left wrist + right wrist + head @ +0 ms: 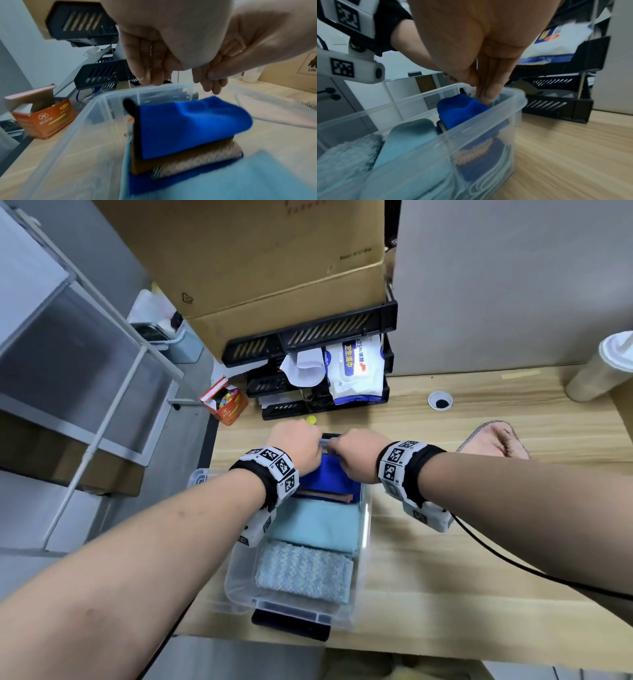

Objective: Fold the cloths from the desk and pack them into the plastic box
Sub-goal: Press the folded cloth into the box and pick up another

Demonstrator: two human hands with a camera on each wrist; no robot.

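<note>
At the far end of the clear plastic box, both hands meet over the rim. Left hand hangs w/ fingers straight and pressed together, tips just at the far wall of the box, holding nothing that shows. Right hand reaches down inside; its fingers are close together and point down, tips touching the far edge of the royal-blue cloth. Can't tell whether they pinch it or only press it.

That blue cloth is smooth, soft microfibre, folded to a rough rectangle w/ a dark edge, top of a small stack at the far end of the box. Under it a brown and beige knobbly cloth, then more blue at the bottom. Nearer the person, a pale-blue smooth cloth, folded flat, and nearest a light-blue fluffy, looped-pile cloth. Box is see-through, rectangular, rounded corners, sitting near the left edge of the light wood-grain table.

A pink fuzzy cloth lies unfolded on the table, well to the right of the box. Beyond the box: black slatted plastic trays stacked, holding a white pack of wipes; an orange cardboard box w/ lid open; big brown cartons behind.
</note>
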